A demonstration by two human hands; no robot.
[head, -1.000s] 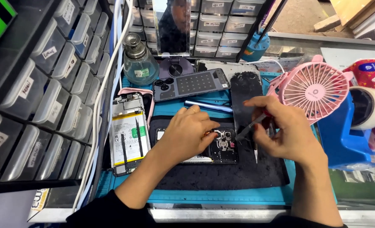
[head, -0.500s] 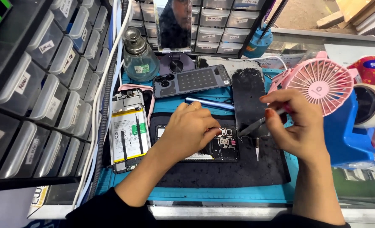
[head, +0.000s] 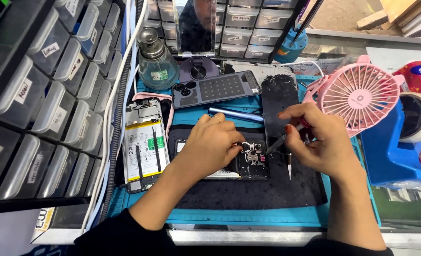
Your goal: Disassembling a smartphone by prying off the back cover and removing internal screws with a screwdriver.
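Phone repair workshop: labelled parts drawers (head: pixel 54 104), opened phones (head: pixel 144 142), blue work mat (head: pixel 248 215).
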